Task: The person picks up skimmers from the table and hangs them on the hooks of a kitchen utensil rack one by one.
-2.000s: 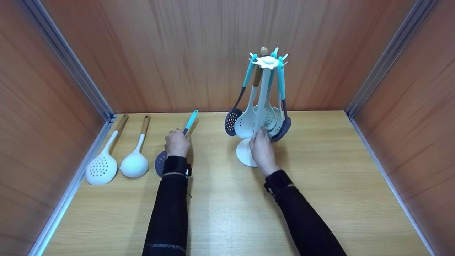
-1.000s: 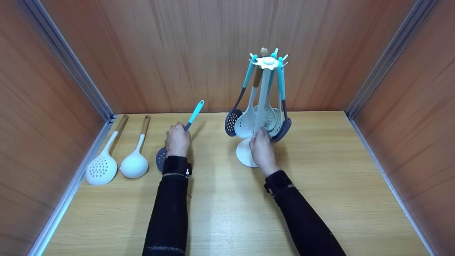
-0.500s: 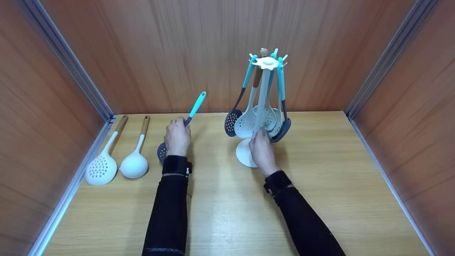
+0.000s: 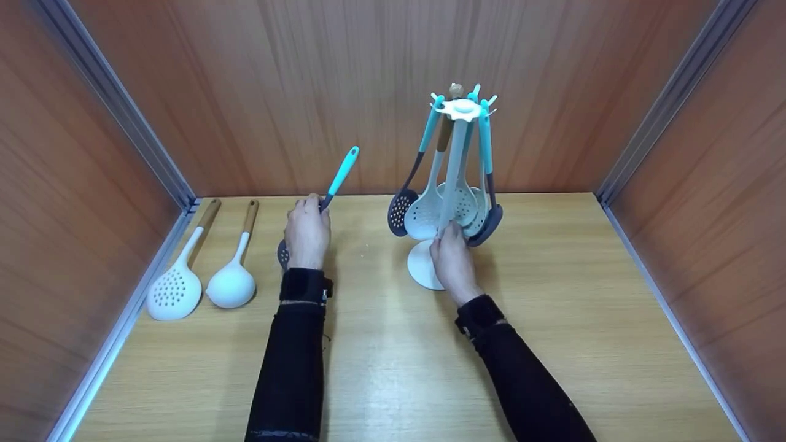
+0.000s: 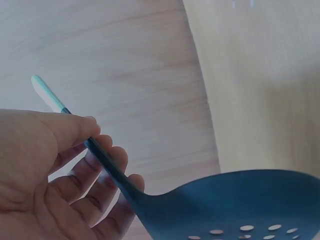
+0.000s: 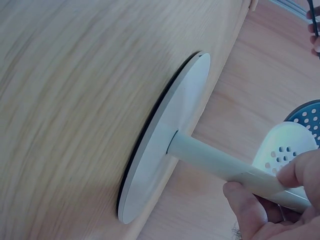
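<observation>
My left hand (image 4: pixel 308 236) pinches the dark shaft of a skimmer (image 5: pixel 240 200), between thumb and fingers in the left wrist view. Its turquoise handle (image 4: pixel 344 170) points up and away to the right, and its perforated dark head is mostly hidden behind the hand in the head view. My right hand (image 4: pixel 455 261) grips the white post of a utensil stand (image 6: pixel 215 160) low down, above its round base (image 4: pixel 424 265). Several utensils hang around the stand's top (image 4: pixel 462 109), among them a dark slotted spoon (image 4: pixel 403 212), a white slotted spoon (image 4: pixel 424 215) and a dark utensil with turquoise handle (image 4: pixel 485 224).
On the left of the wooden table (image 4: pixel 381 368) lie a white skimmer (image 4: pixel 175 293) and a white ladle (image 4: pixel 232 285), both with wooden handles. Wood-grain panels (image 4: pixel 344 92) enclose the back and both sides.
My left hand has lifted the dark skimmer off the table, its handle rising and moving away to the right. The right hand keeps its grip on the post.
</observation>
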Action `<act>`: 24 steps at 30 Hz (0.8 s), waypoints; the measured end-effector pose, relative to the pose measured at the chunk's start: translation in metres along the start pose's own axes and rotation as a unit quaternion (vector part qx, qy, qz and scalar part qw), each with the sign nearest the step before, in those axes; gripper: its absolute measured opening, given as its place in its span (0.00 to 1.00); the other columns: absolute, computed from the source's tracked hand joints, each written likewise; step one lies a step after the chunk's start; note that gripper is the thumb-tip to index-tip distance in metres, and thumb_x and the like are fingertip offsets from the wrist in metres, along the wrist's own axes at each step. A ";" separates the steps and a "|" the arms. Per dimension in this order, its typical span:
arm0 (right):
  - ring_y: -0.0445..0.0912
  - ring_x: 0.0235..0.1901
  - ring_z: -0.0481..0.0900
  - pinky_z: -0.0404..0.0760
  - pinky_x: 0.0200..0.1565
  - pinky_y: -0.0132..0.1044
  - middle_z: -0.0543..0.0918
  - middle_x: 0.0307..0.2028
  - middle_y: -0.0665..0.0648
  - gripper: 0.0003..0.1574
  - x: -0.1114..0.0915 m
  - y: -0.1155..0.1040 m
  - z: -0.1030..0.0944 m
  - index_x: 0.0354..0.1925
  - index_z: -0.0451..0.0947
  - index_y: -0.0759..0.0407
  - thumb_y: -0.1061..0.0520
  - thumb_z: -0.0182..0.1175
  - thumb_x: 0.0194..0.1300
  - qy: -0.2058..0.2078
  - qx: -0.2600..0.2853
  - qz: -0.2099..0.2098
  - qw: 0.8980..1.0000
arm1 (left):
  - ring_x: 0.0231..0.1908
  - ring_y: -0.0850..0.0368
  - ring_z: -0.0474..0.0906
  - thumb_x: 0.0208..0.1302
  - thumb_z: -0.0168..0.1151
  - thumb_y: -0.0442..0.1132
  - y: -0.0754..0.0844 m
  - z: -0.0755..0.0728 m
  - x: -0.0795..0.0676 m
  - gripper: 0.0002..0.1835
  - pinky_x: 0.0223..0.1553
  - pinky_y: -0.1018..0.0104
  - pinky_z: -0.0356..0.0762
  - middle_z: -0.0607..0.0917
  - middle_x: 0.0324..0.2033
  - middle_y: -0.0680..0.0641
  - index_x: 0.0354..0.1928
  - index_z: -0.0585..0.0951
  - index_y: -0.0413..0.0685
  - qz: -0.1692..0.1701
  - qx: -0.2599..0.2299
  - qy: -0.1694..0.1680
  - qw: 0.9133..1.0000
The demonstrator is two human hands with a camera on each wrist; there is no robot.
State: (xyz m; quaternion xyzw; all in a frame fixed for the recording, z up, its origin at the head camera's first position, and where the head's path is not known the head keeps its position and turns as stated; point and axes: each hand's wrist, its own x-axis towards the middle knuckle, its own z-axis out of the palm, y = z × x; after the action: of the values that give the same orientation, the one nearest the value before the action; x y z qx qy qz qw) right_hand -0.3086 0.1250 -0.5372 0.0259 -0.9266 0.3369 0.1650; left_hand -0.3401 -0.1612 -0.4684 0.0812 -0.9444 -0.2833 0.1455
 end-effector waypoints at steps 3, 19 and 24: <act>0.67 0.68 0.90 0.91 0.71 0.58 0.85 0.66 0.76 0.23 0.001 -0.001 -0.001 0.71 0.74 0.76 0.65 0.61 0.87 -0.014 0.002 0.011 1.000 | 0.62 0.28 0.89 0.90 0.63 0.35 0.003 -0.003 -0.001 0.13 0.63 0.33 0.88 0.91 0.59 0.32 0.66 0.85 0.38 0.010 -0.006 0.009 1.000; 0.69 0.64 0.90 0.93 0.66 0.60 0.86 0.60 0.77 0.21 -0.003 0.001 0.001 0.67 0.75 0.78 0.67 0.62 0.83 0.023 -0.028 -0.035 0.999 | 0.60 0.29 0.88 0.91 0.63 0.35 0.016 -0.015 -0.005 0.11 0.60 0.33 0.88 0.89 0.58 0.33 0.64 0.86 0.39 0.052 -0.039 0.045 0.997; 0.69 0.66 0.90 0.92 0.69 0.59 0.85 0.62 0.77 0.22 -0.002 0.002 0.001 0.69 0.74 0.78 0.67 0.62 0.84 0.018 -0.029 -0.034 0.999 | 0.61 0.30 0.89 0.91 0.63 0.36 0.020 -0.019 -0.006 0.11 0.60 0.34 0.89 0.90 0.58 0.35 0.65 0.86 0.40 0.051 -0.043 0.046 0.997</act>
State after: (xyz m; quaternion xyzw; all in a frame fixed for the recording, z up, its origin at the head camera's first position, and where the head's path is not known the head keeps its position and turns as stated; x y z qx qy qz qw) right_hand -0.3072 0.1254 -0.5402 0.0463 -0.9313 0.3049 0.1938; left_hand -0.3296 -0.1527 -0.4437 0.0391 -0.9264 -0.3122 0.2066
